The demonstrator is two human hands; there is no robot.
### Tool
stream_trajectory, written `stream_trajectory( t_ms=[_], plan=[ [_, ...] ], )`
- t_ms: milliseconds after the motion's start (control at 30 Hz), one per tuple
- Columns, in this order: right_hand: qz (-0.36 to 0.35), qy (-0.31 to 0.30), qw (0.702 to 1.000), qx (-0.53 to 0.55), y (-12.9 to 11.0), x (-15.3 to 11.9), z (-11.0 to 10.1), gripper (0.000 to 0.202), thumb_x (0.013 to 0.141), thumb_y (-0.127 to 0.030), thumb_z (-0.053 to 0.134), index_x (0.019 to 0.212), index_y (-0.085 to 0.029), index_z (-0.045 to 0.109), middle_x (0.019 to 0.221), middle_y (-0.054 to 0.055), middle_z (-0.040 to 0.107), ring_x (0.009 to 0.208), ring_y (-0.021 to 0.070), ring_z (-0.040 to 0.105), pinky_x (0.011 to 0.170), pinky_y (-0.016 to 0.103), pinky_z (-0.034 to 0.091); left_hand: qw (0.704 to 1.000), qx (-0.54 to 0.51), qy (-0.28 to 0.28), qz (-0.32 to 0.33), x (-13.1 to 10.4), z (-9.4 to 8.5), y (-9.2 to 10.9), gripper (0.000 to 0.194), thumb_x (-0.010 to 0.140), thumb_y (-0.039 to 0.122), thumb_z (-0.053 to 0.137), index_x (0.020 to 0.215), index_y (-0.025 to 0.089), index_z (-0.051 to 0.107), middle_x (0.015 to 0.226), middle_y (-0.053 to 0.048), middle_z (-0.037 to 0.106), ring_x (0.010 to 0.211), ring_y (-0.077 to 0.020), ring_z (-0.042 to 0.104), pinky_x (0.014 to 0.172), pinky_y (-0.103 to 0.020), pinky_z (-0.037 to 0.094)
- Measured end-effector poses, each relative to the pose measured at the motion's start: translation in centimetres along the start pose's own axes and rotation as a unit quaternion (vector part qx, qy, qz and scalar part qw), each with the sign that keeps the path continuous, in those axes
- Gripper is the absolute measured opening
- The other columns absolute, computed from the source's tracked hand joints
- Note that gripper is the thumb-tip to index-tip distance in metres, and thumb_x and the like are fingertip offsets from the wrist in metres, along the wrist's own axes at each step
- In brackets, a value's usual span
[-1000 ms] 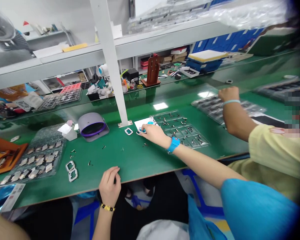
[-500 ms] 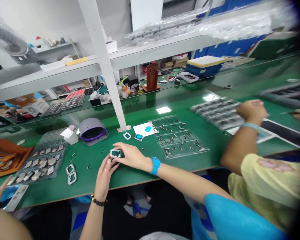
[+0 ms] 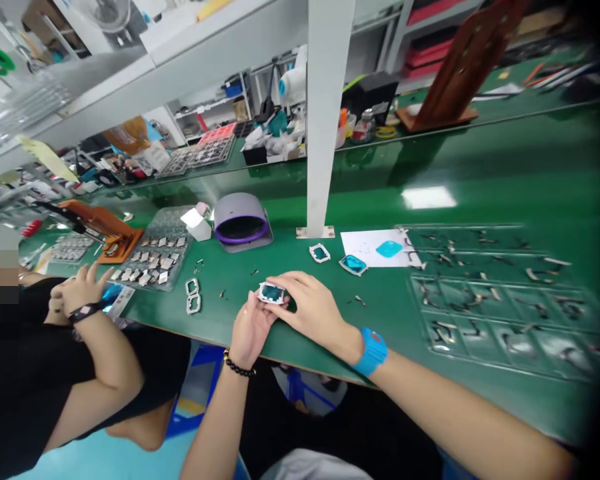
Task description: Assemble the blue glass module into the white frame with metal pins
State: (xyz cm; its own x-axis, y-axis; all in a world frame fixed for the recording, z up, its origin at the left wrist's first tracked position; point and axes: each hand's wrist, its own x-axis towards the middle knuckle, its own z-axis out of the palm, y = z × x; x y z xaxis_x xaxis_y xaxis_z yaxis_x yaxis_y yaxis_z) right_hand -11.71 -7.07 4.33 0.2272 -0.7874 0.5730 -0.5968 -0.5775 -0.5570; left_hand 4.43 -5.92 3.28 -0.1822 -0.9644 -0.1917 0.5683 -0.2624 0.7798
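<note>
Your green bench (image 3: 480, 167) fills the frame. Lower right: clear tray (image 3: 500, 293) of small metal parts. Centre: white paper (image 3: 363, 243), two loose frames (image 3: 193, 295), grey-purple device (image 3: 241, 223). Left: tray of silver pieces (image 3: 153, 257), orange fixture (image 3: 105, 227).

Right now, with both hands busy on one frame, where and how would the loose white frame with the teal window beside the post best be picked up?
Judging by its pose, take the white frame by its two outer long edges, coming straight down from above. It lies flat on the green table, apart from the blue-tinted frame and the post, so a pinch has room; the rim seems the part to press, not the window.
</note>
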Motion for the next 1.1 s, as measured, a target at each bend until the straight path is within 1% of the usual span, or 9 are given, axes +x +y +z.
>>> stream_trajectory(
  t_ms=[233,533,700,767,800,867,967,1033,1100],
  plan=[
    [-0.005,-0.002,0.999,0.035,0.0,-0.1,-0.2,0.044,0.089,-0.04,0.079,0.127,-0.021,0.068,0.121,0.009,0.074,0.113,0.0256,0.068,0.098,0.04,0.055,0.999,-0.024,0.0,-0.041,-0.2,-0.4,0.4,0.045,0.087,0.053,0.078,0.109,0.015,0.075,0.107,-0.009,0.079,0.094,-0.0247,0.077,0.091,-0.037,0.062],
    [-0.037,0.003,0.999,0.038,-0.2,-0.1,-0.5,0.04,0.089,-0.038,0.08,0.123,-0.02,0.069,0.12,0.007,0.075,0.114,0.025,0.067,0.098,0.038,0.053,0.998,-0.038,-0.015,-0.057,-0.5,-0.6,0.8,0.037,0.083,0.047,0.083,0.105,0.018,0.076,0.105,-0.006,0.079,0.091,-0.0226,0.076,0.086,-0.034,0.061],
    [-0.078,-0.007,0.995,0.061,-0.4,0.0,-0.7,0.029,0.097,-0.036,0.07,0.121,-0.019,0.071,0.122,0.007,0.076,0.118,0.0252,0.065,0.101,0.039,0.052,0.999,-0.018,-0.023,-0.039,-0.5,-0.7,0.9,0.048,0.083,0.051,0.082,0.119,0.02,0.073,0.121,-0.007,0.074,0.098,-0.0185,0.072,0.092,-0.029,0.059],
    [-0.053,-0.02,0.992,0.109,-0.4,0.2,-0.9,0.022,0.103,-0.035,0.061,0.113,-0.021,0.074,0.113,0.006,0.078,0.111,0.0234,0.066,0.098,0.038,0.052,0.999,-0.001,-0.02,-0.032,-0.4,-0.7,0.7,0.053,0.085,0.054,0.08,0.125,0.02,0.071,0.114,-0.007,0.074,0.095,-0.0161,0.071,0.088,-0.026,0.059],
    [-0.016,-0.028,0.989,0.146,-0.4,0.3,-1.1,0.023,0.105,-0.036,0.057,0.107,-0.021,0.075,0.107,0.005,0.078,0.105,0.022,0.067,0.094,0.036,0.052,0.999,0.011,-0.02,-0.027,-0.4,-0.6,0.6,0.054,0.086,0.056,0.078,0.126,0.021,0.071,0.107,-0.006,0.074,0.089,-0.0146,0.07,0.081,-0.024,0.059],
    [0.092,-0.046,0.966,0.236,-0.2,0.7,-1.5,0.033,0.107,-0.04,0.051,0.094,-0.021,0.075,0.094,0.003,0.077,0.092,0.0189,0.067,0.086,0.032,0.052,0.999,0.046,-0.022,-0.002,-0.3,-0.5,0.4,0.05,0.089,0.055,0.074,0.126,0.021,0.071,0.092,-0.004,0.072,0.075,-0.012,0.065,0.067,-0.021,0.055],
    [0.229,-0.092,0.895,0.373,0.1,1.4,-1.8,0.05,0.104,-0.057,0.048,0.082,-0.019,0.071,0.082,0.003,0.075,0.08,0.0168,0.066,0.076,0.029,0.05,0.994,0.092,-0.015,0.055,-0.3,-0.3,0.2,0.046,0.09,0.048,0.076,0.127,0.022,0.071,0.092,-0.004,0.069,0.071,-0.0105,0.058,0.06,-0.02,0.049],
    [0.271,-0.126,0.849,0.436,0.3,1.7,-1.7,0.059,0.099,-0.068,0.048,0.078,-0.017,0.07,0.079,0.005,0.075,0.077,0.0172,0.065,0.075,0.029,0.051,0.991,0.107,-0.001,0.075,-0.4,-0.2,0.1,0.048,0.085,0.045,0.082,0.127,0.024,0.072,0.101,-0.006,0.071,0.076,-0.0114,0.059,0.062,-0.021,0.048],
    [0.289,-0.147,0.825,0.462,0.4,1.9,-1.6,0.064,0.094,-0.075,0.049,0.074,-0.017,0.07,0.077,0.006,0.075,0.077,0.0178,0.065,0.076,0.03,0.051,0.991,0.113,0.015,0.077,-0.5,-0.1,0.1,0.052,0.079,0.043,0.087,0.126,0.025,0.073,0.112,-0.008,0.072,0.083,-0.0143,0.062,0.064,-0.022,0.048]
  ],
)
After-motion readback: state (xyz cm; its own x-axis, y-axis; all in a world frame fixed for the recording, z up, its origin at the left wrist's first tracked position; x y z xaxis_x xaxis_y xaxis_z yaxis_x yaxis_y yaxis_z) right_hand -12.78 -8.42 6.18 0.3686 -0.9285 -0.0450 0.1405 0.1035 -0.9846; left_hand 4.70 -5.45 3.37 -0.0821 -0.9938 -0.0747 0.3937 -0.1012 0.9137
